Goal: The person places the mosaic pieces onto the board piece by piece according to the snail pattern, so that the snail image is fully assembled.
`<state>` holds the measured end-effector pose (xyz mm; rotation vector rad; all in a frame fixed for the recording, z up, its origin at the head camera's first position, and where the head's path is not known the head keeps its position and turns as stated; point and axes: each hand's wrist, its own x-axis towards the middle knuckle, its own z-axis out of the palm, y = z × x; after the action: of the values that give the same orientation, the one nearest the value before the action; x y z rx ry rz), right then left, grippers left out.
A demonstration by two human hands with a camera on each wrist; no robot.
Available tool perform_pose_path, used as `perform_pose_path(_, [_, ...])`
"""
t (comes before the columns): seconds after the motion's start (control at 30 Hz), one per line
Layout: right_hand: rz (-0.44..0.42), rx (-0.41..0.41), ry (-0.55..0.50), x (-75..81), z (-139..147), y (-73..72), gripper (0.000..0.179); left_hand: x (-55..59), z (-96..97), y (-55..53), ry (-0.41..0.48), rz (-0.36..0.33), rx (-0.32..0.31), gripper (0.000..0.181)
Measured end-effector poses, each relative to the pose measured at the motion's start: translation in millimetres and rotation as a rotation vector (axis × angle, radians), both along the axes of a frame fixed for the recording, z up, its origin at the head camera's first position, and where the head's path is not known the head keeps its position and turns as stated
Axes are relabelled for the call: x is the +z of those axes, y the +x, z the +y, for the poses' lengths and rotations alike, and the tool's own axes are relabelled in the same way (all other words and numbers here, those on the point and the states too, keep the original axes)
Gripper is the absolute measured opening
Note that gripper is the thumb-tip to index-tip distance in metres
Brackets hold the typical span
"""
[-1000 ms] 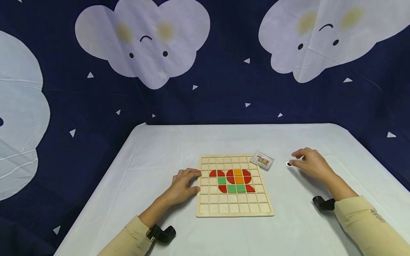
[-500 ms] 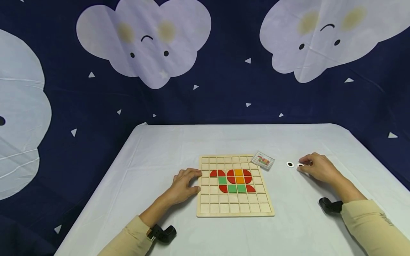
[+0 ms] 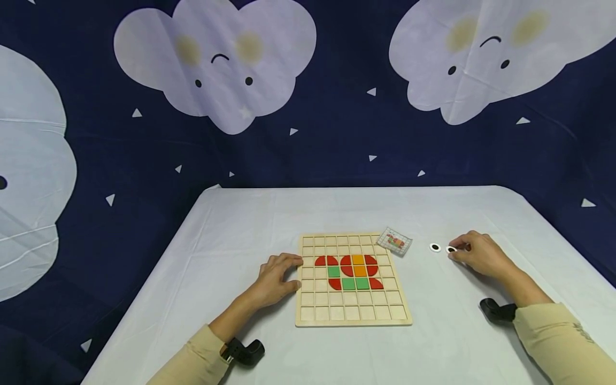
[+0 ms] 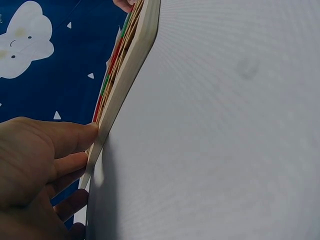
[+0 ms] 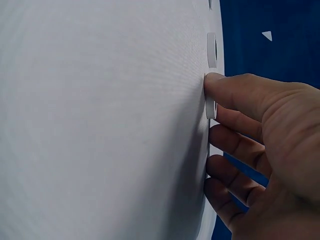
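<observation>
My right hand (image 3: 483,253) pinches a round white eye piece (image 3: 451,249) with a black centre between thumb and forefinger, flat on the table. The right wrist view shows the thumb over the edge of this eye piece (image 5: 211,109). To its left lies a matching eye piece (image 3: 435,247), apart from the hand. My left hand (image 3: 274,280) rests against the left edge of a wooden grid board (image 3: 353,315), thumb and fingertips touching it, fingers relaxed. Red quarter-circle tiles (image 3: 376,284), green square tiles (image 3: 362,283) and orange tiles (image 3: 360,270) sit in the board's cells.
A small pattern card (image 3: 394,241) overlaps the board's upper right corner. The white-covered table (image 3: 269,214) ends at a dark blue cloth (image 3: 337,155) with clouds behind. Black wrist cameras (image 3: 247,353) sit under both forearms.
My right hand has moved right, from the left eye piece to the right one, which now shows between its fingers. The left hand and the board have stayed put.
</observation>
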<state>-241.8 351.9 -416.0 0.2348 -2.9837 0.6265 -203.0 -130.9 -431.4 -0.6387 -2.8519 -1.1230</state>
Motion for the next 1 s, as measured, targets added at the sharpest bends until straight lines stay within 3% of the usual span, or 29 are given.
perform_pose_path(0.3, [-0.005,-0.005,-0.006,-1.7,1,-1.8,0.034,0.7,0.1,0.5,-0.011,0.003,0.000,0.044])
perform_pose_path(0.5, [-0.020,-0.016,-0.044,9.8,-13,-2.8,0.035,1.5,0.4,0.3,-0.016,0.002,-0.001,0.044])
perform_pose_path(0.77, [0.048,0.089,-0.059,32.6,-68,-9.5,0.030,1.2,0.1,0.2,-0.013,-0.004,0.007,0.043])
perform_pose_path(1.0, [0.044,0.168,-0.115,41.7,-133,-16.7,0.028,1.7,0.1,0.6,0.002,-0.010,0.002,0.044])
